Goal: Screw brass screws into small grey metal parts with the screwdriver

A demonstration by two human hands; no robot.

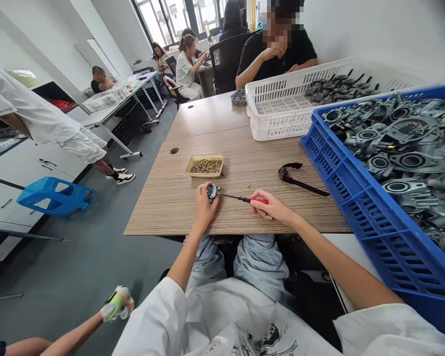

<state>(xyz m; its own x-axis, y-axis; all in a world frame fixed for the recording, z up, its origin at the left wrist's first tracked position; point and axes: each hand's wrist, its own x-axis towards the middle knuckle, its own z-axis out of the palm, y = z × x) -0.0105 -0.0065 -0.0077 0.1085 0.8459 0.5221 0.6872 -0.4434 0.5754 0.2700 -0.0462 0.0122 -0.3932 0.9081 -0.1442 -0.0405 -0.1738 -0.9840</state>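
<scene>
Near the front of the wooden table, my left hand (205,203) is closed around a small grey metal carburetor part (212,192). My right hand (269,206) grips a screwdriver (258,200) by its red and black handle. The thin shaft points left, and its tip is at or very near the metal part; I cannot tell whether it touches. Just beyond my left hand sits a small cream tray (190,173) full of brass-coloured jets or screws (207,166). A few loose brass pieces (248,185) lie on the tabletop close to the screwdriver.
A black-strapped watch (284,173) lies to the right. A blue crate (341,183) heaped with metal castings (411,160) overlaps the table's right side. Behind it stands a white crate (270,129) with more castings. A person (278,44) sits across the table; a blue stool (55,195) stands left.
</scene>
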